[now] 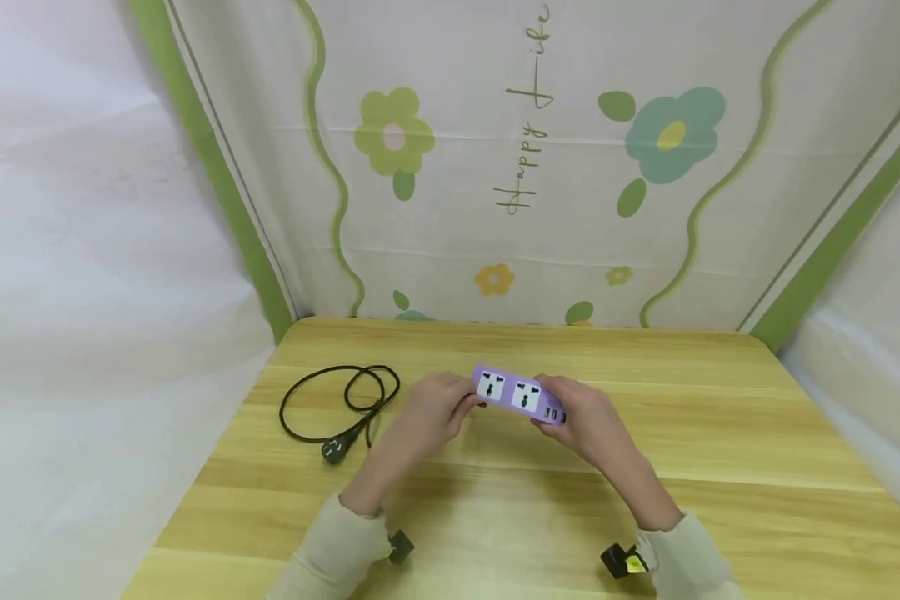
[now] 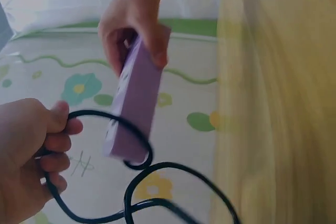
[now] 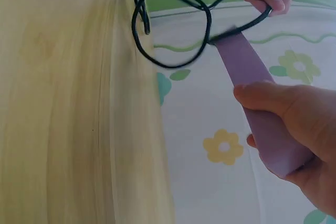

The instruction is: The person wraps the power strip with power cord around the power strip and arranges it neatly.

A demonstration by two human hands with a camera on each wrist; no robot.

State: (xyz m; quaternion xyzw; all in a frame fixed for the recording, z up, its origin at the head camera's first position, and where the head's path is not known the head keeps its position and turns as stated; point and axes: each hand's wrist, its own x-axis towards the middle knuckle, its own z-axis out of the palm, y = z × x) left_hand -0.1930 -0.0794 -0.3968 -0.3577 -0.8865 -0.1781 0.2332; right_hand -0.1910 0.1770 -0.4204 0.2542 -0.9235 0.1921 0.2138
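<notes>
My right hand (image 1: 591, 423) grips a purple power strip (image 1: 507, 392) by its right end, where the USB ports sit. Two white sockets face up in the head view. At the strip's other end, my left hand (image 1: 429, 410) curls round the black power cord (image 2: 100, 113), as the left wrist view shows. The cord leaves the strip's end and loops below that hand. From the right wrist view, my thumb (image 3: 268, 98) lies along the purple casing. The strip is raised off the table and slightly tilted.
A wooden table (image 1: 705, 417) lies below both hands. On its left side the cord's loop (image 1: 285, 408) and black plug (image 1: 335, 450) rest on the wood. Behind the table hangs a white curtain (image 1: 450, 225) printed with flowers.
</notes>
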